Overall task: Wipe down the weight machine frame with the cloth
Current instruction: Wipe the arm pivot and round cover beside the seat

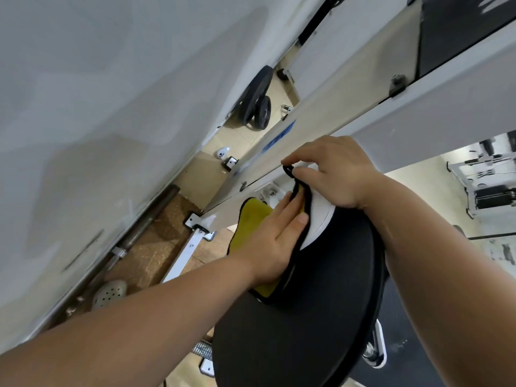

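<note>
2 black weight plates point(257, 97) against the wall point(97, 79), steel bar point(156, 210) nearby

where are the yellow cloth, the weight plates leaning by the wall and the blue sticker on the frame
yellow cloth point(251, 222): head view, on its bare yellow face
weight plates point(255, 90): head view, on the larger plate's flat side
blue sticker point(279, 136): head view, on the sticker's middle

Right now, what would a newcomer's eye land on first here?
The yellow cloth at mid-frame: the left grip presses it flat just below the slanting white frame, and the right grip pinches its black edge. Next, a big black disc fills the lower centre under both arms. Farther off, weight plates lean by the wall at upper centre.
</note>
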